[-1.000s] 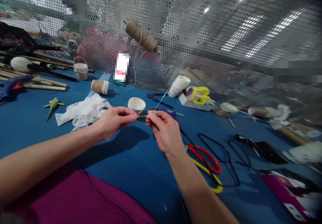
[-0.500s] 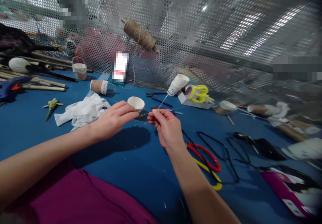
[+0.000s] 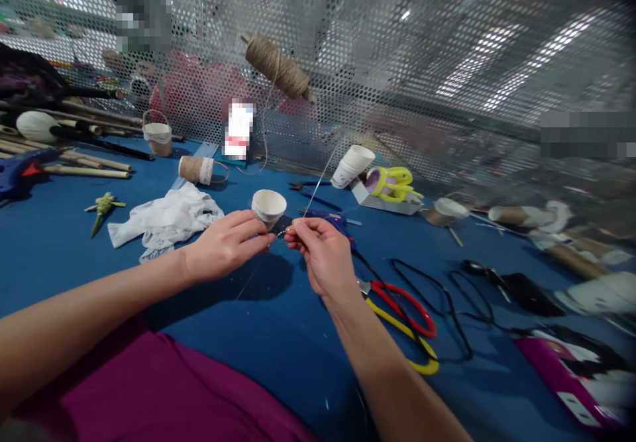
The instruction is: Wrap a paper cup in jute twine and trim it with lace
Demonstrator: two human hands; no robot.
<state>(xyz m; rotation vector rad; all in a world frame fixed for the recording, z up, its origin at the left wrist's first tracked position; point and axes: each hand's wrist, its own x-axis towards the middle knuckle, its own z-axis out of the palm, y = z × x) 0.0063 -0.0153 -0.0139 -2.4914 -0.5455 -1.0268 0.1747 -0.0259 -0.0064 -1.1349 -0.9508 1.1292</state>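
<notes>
A thin wire [image 3: 315, 193], pale and shiny, rises at a slant from the fingertips of my right hand [image 3: 322, 251], which pinches it. Its short stretch between the two hands looks twisted. My left hand [image 3: 229, 243] pinches the other end between thumb and fingers, palm down. Just behind the hands stands a small white paper cup [image 3: 269, 206], its lower part partly hidden by my left fingers. A blue-handled tool [image 3: 334, 220] lies behind my right hand. White lace [image 3: 166, 220] is heaped beyond my left wrist.
Red-and-yellow-handled scissors [image 3: 405, 319] and a black cord [image 3: 450, 296] lie right of my right forearm. Pliers [image 3: 315, 195], stacked cups [image 3: 352, 165] and yellow scissors [image 3: 392, 183] are farther back. A twine spool [image 3: 277, 67] hangs on the mesh; a glue gun [image 3: 30, 170] lies left.
Both hands have come slightly closer together and lower, my right hand shifting left. The upright length of wire now leans higher, left of the stacked cups. Both hands keep their pinch.
</notes>
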